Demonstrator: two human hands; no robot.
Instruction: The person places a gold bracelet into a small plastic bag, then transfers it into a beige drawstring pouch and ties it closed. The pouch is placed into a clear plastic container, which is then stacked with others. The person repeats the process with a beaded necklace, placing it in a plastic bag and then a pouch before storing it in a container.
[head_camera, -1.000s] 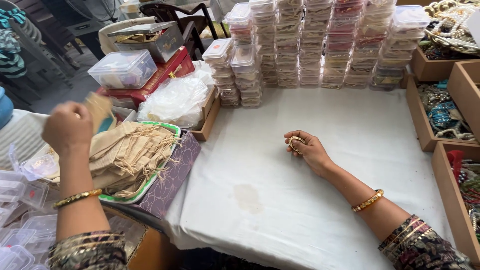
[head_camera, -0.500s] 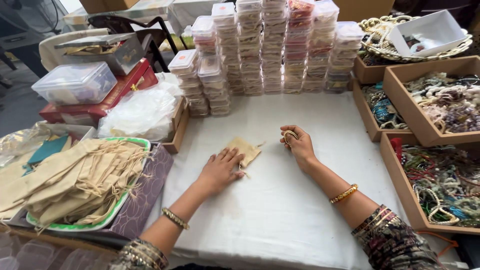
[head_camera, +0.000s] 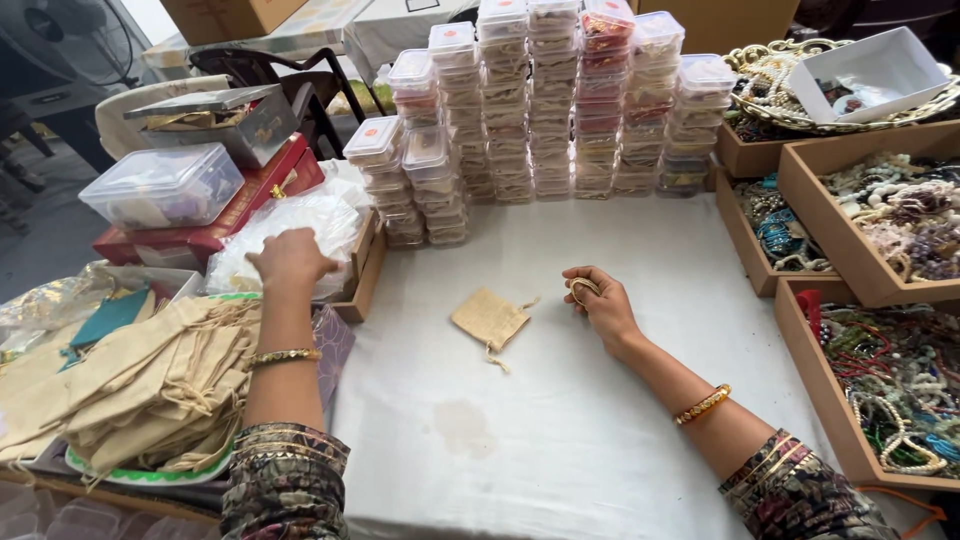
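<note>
Golden bangles (head_camera: 583, 288) sit gripped in the right hand (head_camera: 600, 300), resting on the white tabletop (head_camera: 620, 420); small jute drawstring pouch (head_camera: 490, 320) lies flat just left of it; left hand (head_camera: 290, 258), fingers loosely spread, hovers over clear plastic bags (head_camera: 290, 225).

Dark floral-patterned sleeves with gold-striped cuffs, a gold bangle on each wrist, bare hands (head_camera: 603, 303).
</note>
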